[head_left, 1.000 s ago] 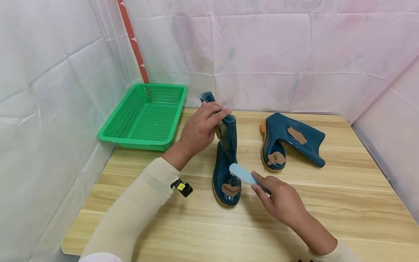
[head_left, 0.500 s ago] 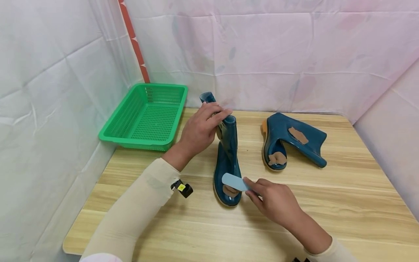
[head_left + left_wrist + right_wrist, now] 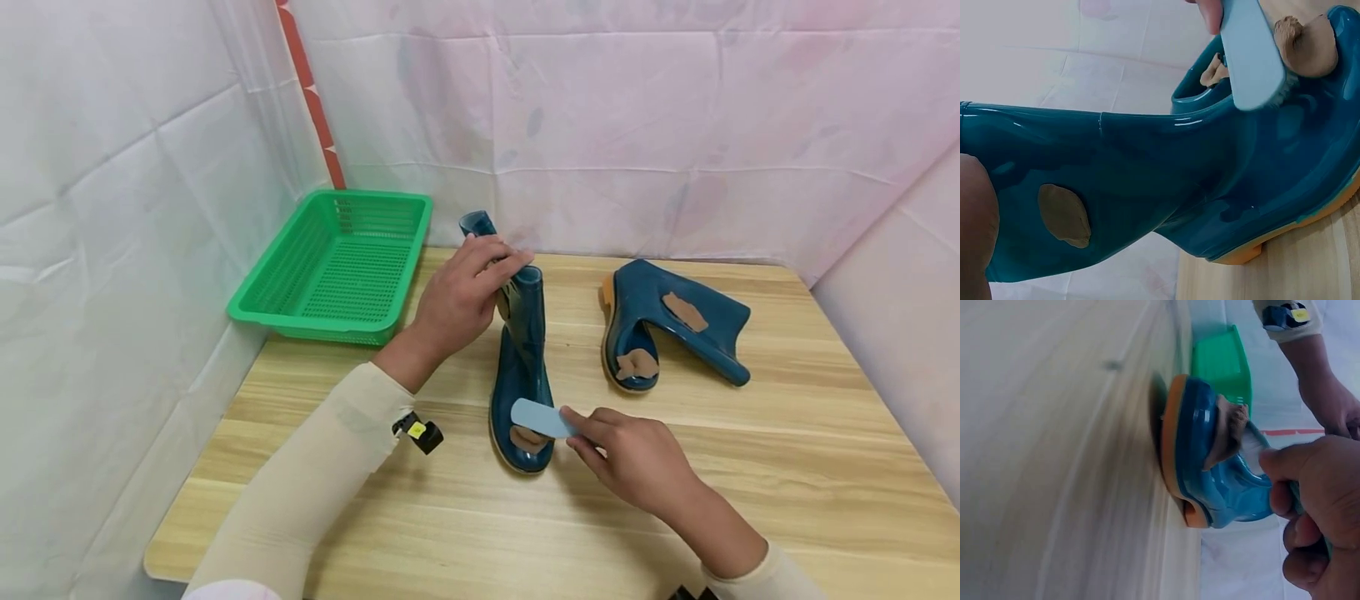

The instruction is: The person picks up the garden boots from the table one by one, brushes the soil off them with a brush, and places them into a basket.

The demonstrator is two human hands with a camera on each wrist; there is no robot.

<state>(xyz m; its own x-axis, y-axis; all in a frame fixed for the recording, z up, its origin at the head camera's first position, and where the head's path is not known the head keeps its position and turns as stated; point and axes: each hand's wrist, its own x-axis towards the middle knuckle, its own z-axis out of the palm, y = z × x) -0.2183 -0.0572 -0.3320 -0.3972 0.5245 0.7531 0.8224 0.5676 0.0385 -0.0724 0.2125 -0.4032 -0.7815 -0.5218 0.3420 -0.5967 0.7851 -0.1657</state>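
- Nearest, the right hand [image 3: 641,458] grips the handle of a pale-blue brush [image 3: 536,418], index finger and thumb closed about it.
- The brush's long axis runs crosswise over the boot's toe, its head pointing left and slightly away from the person. Most bristles are hidden beneath the head; a short row shows in the left wrist view, but how firmly they press is hard to tell.
- Beneath it, the upright blue rubber boot [image 3: 528,333] stands on the wooden table [image 3: 420,533], toe towards the person, shaft rising at the back. The brush head partly covers the brown patch [image 3: 527,440] on its toe.
- The left hand [image 3: 461,292] holds the shaft top, hiding part of the opening; its fingertips are partly out of sight.
- Farther right, a second rubber boot [image 3: 645,292] lies on its side, sole leftward, toe nearer, shaft opening rightward.
- Far left sits a green plastic basket [image 3: 322,323], its underside hidden.
- Behind hangs pale cloth [image 3: 600,100], cut off above.
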